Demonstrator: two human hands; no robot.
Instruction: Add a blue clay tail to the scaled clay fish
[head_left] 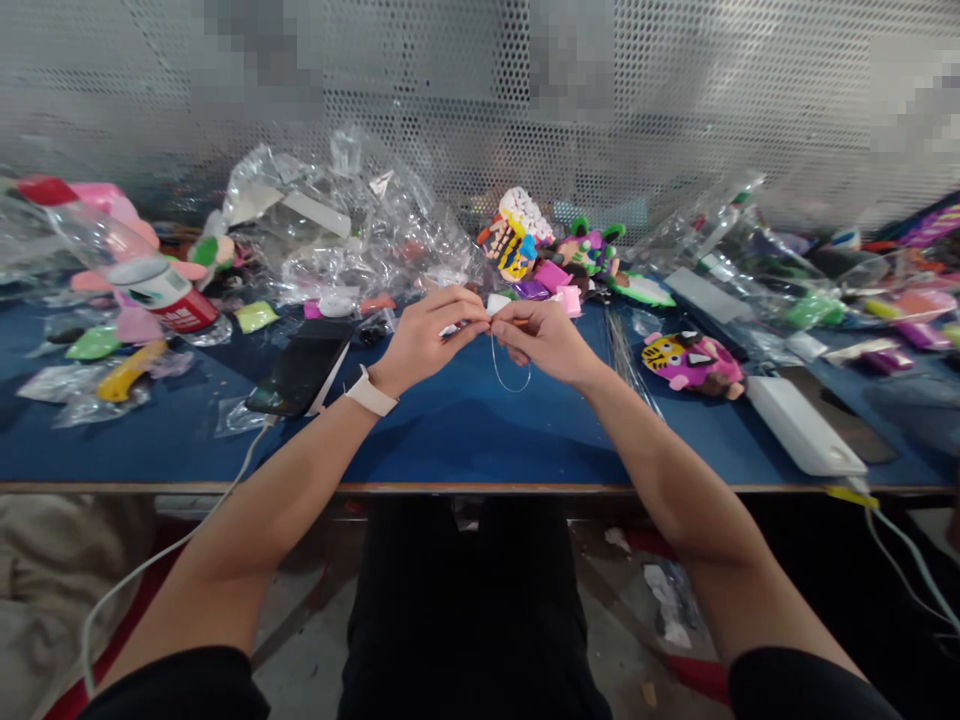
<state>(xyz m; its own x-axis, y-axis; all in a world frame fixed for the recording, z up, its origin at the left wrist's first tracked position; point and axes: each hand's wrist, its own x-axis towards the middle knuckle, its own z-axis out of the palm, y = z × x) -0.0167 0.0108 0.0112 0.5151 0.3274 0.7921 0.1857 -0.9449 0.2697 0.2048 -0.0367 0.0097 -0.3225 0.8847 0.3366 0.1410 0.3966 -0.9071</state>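
My left hand (437, 338) and my right hand (549, 340) meet over the middle of the blue table, thumbs and fingertips pinched together. From between them a thin, pale wire (511, 390) hangs in a loop, held at the fingertips. Whether it is wire or clear thread I cannot tell. A bit of orange shows by my right fingers, too small to name. Just behind the hands lie pink and purple clay pieces (553, 276) and a colourful clay figure (517, 240). To the right of my right wrist, a bundle of straight thin wires (622, 350) rests on the table.
On the blue table (480, 450), clear plastic bags (352, 220) pile at the back. A phone (300, 372) and a red-labelled bottle (161, 295) are at left. A clay tiger-striped figure (694, 364) and a white power bank (806, 425) with a cable stand at right.
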